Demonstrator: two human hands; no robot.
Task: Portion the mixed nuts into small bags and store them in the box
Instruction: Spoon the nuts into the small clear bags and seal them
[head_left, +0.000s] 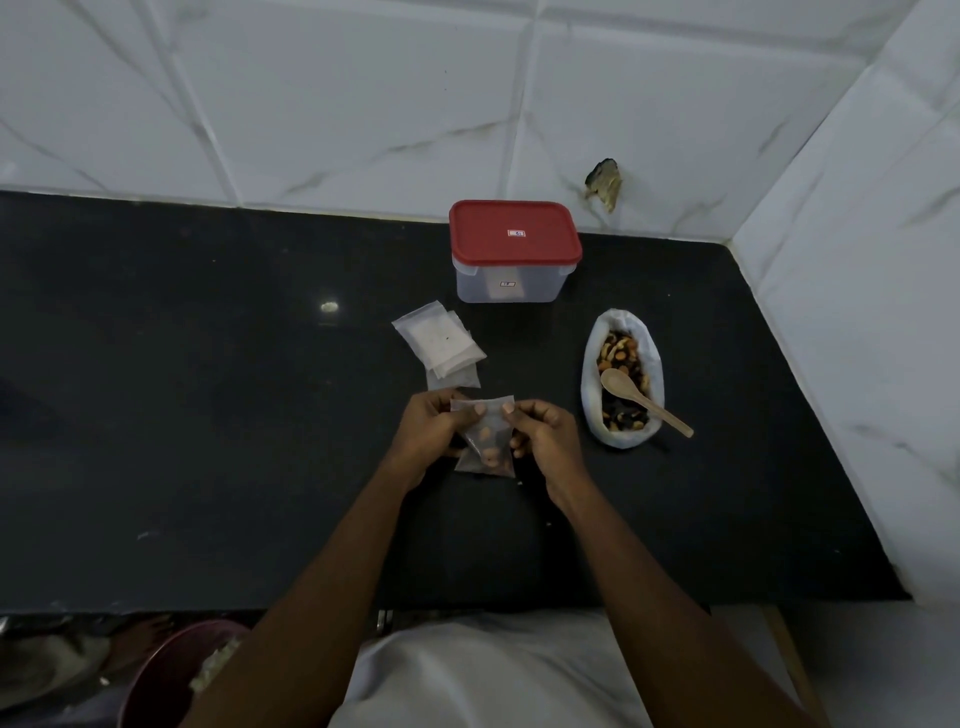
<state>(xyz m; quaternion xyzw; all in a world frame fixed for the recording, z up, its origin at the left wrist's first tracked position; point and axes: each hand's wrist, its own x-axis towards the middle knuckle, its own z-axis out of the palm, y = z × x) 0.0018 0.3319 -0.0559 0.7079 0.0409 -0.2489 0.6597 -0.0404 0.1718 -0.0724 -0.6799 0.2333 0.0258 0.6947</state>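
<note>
**Sealing one portion.** The small bag (485, 441), with a modest charge of mixed nuts (488, 453) in its lower half, is held just above the black countertop (208, 415), directly in front of me. My left hand (428, 434) pinches the bag's upper left edge and my right hand (545, 436) pinches the upper right. Both thumbs lie on the near face just below the mouth, with the fingers curled behind, and neither hand holds anything else.

I judge the step in hand to be closing the mouth. To do it well I should keep the nuts settled low, away from the closure, and press out spare air. Then I should run thumb against finger across the whole strip, from one corner to the other. A nut or crumb caught in the strip would likely leave it open. Whether the mouth is already shut cannot be told here.

Just beyond my hands lies the stack of empty bags (439, 343). Farther back stands the box (511, 283) with its red lid (514, 249) on, so it must be opened before this portion can go in. To the right, the large bag of nuts (589, 395) lies open with the wooden spoon (644, 402) resting in it.
</note>
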